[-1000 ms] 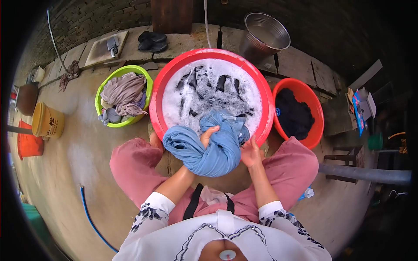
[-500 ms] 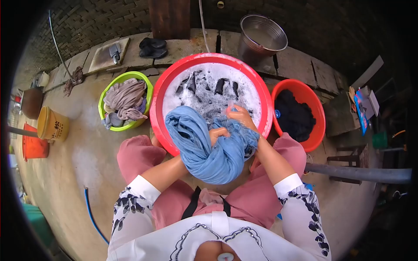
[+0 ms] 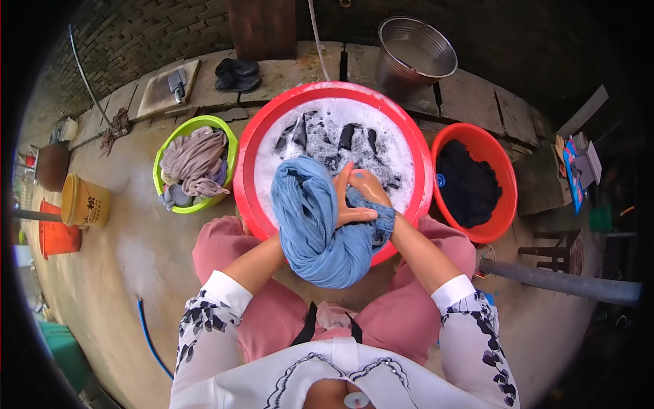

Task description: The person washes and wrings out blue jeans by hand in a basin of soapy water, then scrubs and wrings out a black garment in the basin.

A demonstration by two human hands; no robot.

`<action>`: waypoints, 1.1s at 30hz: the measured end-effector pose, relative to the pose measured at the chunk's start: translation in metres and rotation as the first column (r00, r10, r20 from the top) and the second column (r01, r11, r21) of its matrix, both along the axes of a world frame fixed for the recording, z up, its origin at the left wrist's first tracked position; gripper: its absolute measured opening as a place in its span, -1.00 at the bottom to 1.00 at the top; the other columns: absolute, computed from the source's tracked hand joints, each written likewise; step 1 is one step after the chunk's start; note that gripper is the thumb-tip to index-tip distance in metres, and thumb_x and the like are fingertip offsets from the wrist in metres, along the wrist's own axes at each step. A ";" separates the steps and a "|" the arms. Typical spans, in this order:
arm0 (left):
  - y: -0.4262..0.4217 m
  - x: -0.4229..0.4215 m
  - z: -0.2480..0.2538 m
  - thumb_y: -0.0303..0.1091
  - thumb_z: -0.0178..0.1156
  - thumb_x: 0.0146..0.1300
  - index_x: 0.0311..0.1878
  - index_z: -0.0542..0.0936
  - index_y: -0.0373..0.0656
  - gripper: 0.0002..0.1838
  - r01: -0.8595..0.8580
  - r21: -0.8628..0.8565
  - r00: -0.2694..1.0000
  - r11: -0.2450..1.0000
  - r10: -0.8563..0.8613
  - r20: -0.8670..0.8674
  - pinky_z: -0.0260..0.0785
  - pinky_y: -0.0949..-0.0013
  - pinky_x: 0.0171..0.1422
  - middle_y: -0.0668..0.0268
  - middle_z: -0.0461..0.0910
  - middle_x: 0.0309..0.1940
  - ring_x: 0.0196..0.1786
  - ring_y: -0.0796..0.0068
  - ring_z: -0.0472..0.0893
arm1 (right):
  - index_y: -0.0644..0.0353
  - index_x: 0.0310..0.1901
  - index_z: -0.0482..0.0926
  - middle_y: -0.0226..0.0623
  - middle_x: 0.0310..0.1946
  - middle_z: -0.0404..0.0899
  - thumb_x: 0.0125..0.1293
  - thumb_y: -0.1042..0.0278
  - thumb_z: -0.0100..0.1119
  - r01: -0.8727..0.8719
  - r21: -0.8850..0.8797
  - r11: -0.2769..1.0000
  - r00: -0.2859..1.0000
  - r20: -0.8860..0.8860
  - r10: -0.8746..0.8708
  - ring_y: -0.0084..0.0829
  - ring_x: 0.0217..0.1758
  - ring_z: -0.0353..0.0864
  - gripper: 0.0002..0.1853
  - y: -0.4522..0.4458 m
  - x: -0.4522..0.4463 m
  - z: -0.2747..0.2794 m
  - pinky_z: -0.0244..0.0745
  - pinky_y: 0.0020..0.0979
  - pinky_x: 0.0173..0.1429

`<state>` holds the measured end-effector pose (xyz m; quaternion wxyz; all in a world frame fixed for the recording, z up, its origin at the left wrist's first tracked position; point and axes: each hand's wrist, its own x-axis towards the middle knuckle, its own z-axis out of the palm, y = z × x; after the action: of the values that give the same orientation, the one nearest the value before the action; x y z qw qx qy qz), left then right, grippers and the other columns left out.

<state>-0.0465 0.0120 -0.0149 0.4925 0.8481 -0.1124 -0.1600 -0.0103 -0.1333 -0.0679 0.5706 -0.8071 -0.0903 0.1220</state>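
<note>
A wet blue garment (image 3: 310, 232) is bunched over my left forearm, and its gathered edge lies across my right wrist. My left hand (image 3: 347, 201) is open, thumb out and fingers stretched up, against my right hand. My right hand (image 3: 371, 185) is closed, wet and slightly sudsy; what lies inside its fingers is hidden. Both hands are above the near part of a big red basin (image 3: 248, 146), full of white suds (image 3: 272, 123) with dark cloth (image 3: 347, 136) poking through.
On the left stands a lime-green basin (image 3: 233, 146) of greyish clothes; on the right, a red-orange basin (image 3: 507, 170) holds dark clothes. A metal bucket (image 3: 415, 65) and black shoes (image 3: 238, 75) sit on the ledge. A grey pipe (image 3: 562, 279) crosses at right.
My left hand has gone from curled in the cloth to spread against my right hand. The blue garment has shifted slightly right and bunched narrower.
</note>
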 end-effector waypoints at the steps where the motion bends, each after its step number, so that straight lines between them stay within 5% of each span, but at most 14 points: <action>1: 0.000 0.001 0.002 0.13 0.40 -0.13 0.42 -0.15 -0.26 0.23 0.036 0.012 0.995 0.999 -0.037 0.091 -0.02 0.19 0.41 -0.14 0.09 0.32 0.39 0.05 0.14 | 0.24 -0.11 0.52 -0.17 -0.32 0.56 0.19 -0.01 0.11 0.268 0.319 0.909 0.902 -0.415 -0.120 -0.31 -0.24 0.56 -0.56 0.005 -0.001 0.004 0.47 -0.36 -0.15; 2: 0.001 0.002 -0.001 0.13 0.40 -0.13 0.42 -0.15 -0.26 0.23 0.028 0.019 0.996 0.999 -0.030 0.087 -0.02 0.19 0.41 -0.14 0.09 0.32 0.39 0.05 0.14 | 0.24 -0.11 0.52 -0.17 -0.32 0.56 0.19 -0.01 0.11 0.262 0.325 0.909 0.901 -0.419 -0.110 -0.31 -0.24 0.56 -0.56 0.007 -0.001 0.018 0.47 -0.36 -0.15; 4: 0.000 0.008 -0.004 0.15 0.42 -0.17 0.42 -0.15 -0.27 0.26 -0.033 -0.174 0.999 0.984 0.028 -0.034 0.00 0.19 0.40 -0.13 0.12 0.31 0.38 0.07 0.15 | 0.26 -0.18 0.46 -0.23 -0.34 0.51 0.24 -0.18 0.05 0.500 0.613 0.611 0.715 -0.691 0.108 -0.44 -0.27 0.53 -0.47 0.009 -0.001 0.071 0.46 -0.41 -0.19; 5: -0.003 0.009 -0.003 0.28 0.37 -0.23 0.38 0.01 -0.33 0.24 -0.095 -0.340 0.994 0.936 0.072 -0.079 -0.08 0.20 0.43 -0.15 0.17 0.30 0.39 0.01 0.14 | 0.16 -0.27 0.43 -0.29 -0.39 0.46 0.22 -0.26 0.05 0.541 0.590 0.600 0.696 -0.714 0.075 -0.52 -0.32 0.49 -0.47 0.012 0.000 0.098 0.42 -0.48 -0.25; 8: 0.000 0.020 -0.003 0.24 0.36 -0.19 0.34 0.12 -0.34 0.15 0.038 -0.289 0.997 0.956 -0.055 -0.051 -0.04 0.21 0.43 -0.13 0.22 0.27 0.36 0.02 0.20 | 0.16 -0.27 0.42 -0.32 -0.41 0.45 0.22 -0.27 0.03 0.637 0.499 0.588 0.692 -0.705 -0.153 -0.55 -0.35 0.47 -0.46 0.021 0.005 0.074 0.39 -0.50 -0.29; 14: 0.004 0.005 0.006 0.01 0.39 -0.18 0.23 0.31 -0.30 -0.09 0.169 0.317 0.985 0.933 -0.150 -0.082 0.15 0.18 0.32 -0.04 0.39 0.13 0.23 0.11 0.37 | 0.37 0.24 0.19 -0.07 0.11 0.37 0.24 -0.22 0.05 0.238 0.390 0.889 0.873 -0.488 -0.020 -0.32 0.16 0.38 -0.20 -0.001 0.012 0.013 0.24 -0.32 0.28; 18: 0.002 -0.022 -0.026 0.03 0.37 -0.19 0.19 0.35 -0.31 -0.12 0.321 0.455 0.943 0.830 -0.236 -0.235 0.19 0.17 0.29 -0.06 0.41 0.10 0.20 0.07 0.40 | 0.25 0.34 0.08 -0.01 0.26 0.24 0.14 -0.28 0.12 -0.057 0.631 0.774 0.824 -0.408 0.393 -0.21 0.33 0.25 -0.08 0.001 0.001 0.038 0.18 -0.21 0.33; 20: -0.004 -0.031 -0.041 0.04 0.36 -0.19 0.17 0.36 -0.32 -0.13 0.370 0.493 0.923 0.787 -0.251 -0.292 0.21 0.16 0.28 -0.07 0.42 0.08 0.19 0.05 0.41 | 0.24 0.35 0.04 -0.03 0.25 0.26 0.00 -0.33 0.23 -0.100 0.871 0.481 0.597 -0.334 0.729 -0.22 0.29 0.31 0.05 0.008 -0.008 0.049 0.21 -0.20 0.32; 24: -0.005 -0.033 -0.061 0.07 0.33 -0.19 0.14 0.39 -0.33 -0.15 0.379 0.525 0.912 0.762 -0.213 -0.350 0.25 0.14 0.25 -0.10 0.44 0.06 0.16 0.02 0.43 | 0.26 0.25 0.25 -0.12 0.11 0.41 -0.06 -0.17 0.36 -0.175 0.875 0.450 0.542 -0.296 0.787 -0.30 0.15 0.43 -0.07 0.019 -0.012 0.067 0.27 -0.28 0.27; 26: 0.001 -0.025 -0.068 0.08 0.32 -0.20 0.12 0.41 -0.34 -0.15 0.339 0.527 0.921 0.779 -0.160 -0.356 0.27 0.14 0.23 -0.11 0.45 0.04 0.14 0.00 0.44 | 0.26 0.01 0.49 -0.22 -0.07 0.51 -0.07 0.09 0.40 -0.437 0.591 0.678 0.703 -0.245 0.667 -0.40 0.01 0.50 -0.38 0.023 -0.018 0.082 0.32 -0.36 0.19; 28: 0.015 -0.012 -0.081 0.09 0.31 -0.20 0.10 0.43 -0.35 -0.16 0.238 0.530 0.938 0.814 -0.051 -0.343 0.29 0.13 0.22 -0.12 0.46 0.03 0.13 -0.02 0.46 | 0.17 -0.18 0.57 -0.35 -0.17 0.55 -0.05 0.28 0.36 -0.609 0.321 0.725 0.747 -0.075 0.661 -0.49 -0.09 0.52 -0.64 0.030 -0.044 0.112 0.38 -0.42 0.06; 30: 0.031 -0.001 -0.081 -0.01 0.30 -0.21 0.03 0.49 -0.31 -0.27 0.125 0.536 0.934 0.835 0.083 -0.346 0.31 0.08 0.19 -0.15 0.50 -0.02 0.09 -0.09 0.47 | 0.13 -0.17 0.54 -0.23 -0.22 0.52 -0.05 0.25 0.35 -0.816 0.037 0.577 0.560 0.298 0.773 -0.24 -0.15 0.55 -0.63 0.031 -0.080 0.128 0.42 -0.33 -0.05; 32: 0.059 0.007 -0.136 -0.04 0.28 -0.19 -0.07 0.55 -0.29 -0.38 -0.034 0.495 0.944 0.868 0.190 -0.269 0.41 0.04 0.05 -0.07 0.57 -0.13 -0.09 -0.05 0.57 | 0.15 -0.23 0.49 -0.24 -0.31 0.45 -0.10 0.23 0.26 -0.839 -0.368 0.402 0.231 0.428 0.874 -0.27 -0.26 0.47 -0.65 0.023 -0.118 0.133 0.36 -0.29 -0.26; 33: 0.072 0.012 -0.150 -0.08 0.26 -0.15 -0.09 0.57 -0.28 -0.44 -0.156 0.305 0.805 0.939 0.300 -0.512 0.45 0.14 -0.06 0.01 0.59 -0.21 -0.20 0.09 0.61 | 0.17 -0.28 0.48 -0.24 -0.35 0.44 -0.13 0.23 0.22 -0.824 -0.455 0.336 0.139 0.413 0.900 -0.29 -0.30 0.45 -0.66 0.016 -0.133 0.125 0.32 -0.30 -0.30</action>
<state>-0.0342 0.0841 -0.1646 0.4094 0.8278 0.1587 -0.3491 -0.1433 -0.1177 0.0567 0.2828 -0.6281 -0.7057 0.1661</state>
